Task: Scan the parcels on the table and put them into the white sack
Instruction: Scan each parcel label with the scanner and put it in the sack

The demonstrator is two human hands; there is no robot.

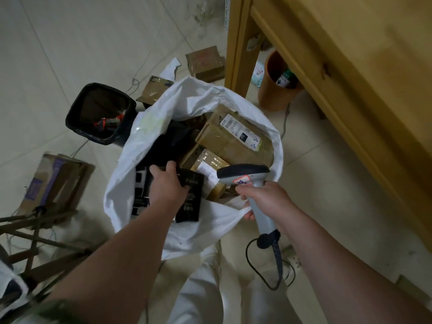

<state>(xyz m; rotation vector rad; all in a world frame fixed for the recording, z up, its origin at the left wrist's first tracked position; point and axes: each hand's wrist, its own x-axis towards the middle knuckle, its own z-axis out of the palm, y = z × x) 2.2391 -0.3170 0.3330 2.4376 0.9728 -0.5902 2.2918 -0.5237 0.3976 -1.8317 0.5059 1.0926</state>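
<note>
Where sack [191, 230] gapes, black bin [93, 101] — carton [153, 90] beside

Brown pkgs [224, 139] in open white sack [198, 232]

The white sack [205, 230] looks like thin woven plastic, faintly shiny and crumpled. The black parcel [194, 197] has a glossy plastic skin with pale print. The large parcel [224, 146] is matt brown cardboard under shiny clear tape [217, 136], with a white paper label [238, 129]. The scanner [245, 174] is smooth grey plastic. The tabletop [350, 43] is smooth, lightly varnished yellow wood. The floor [70, 43] is pale, smooth tile.
</note>
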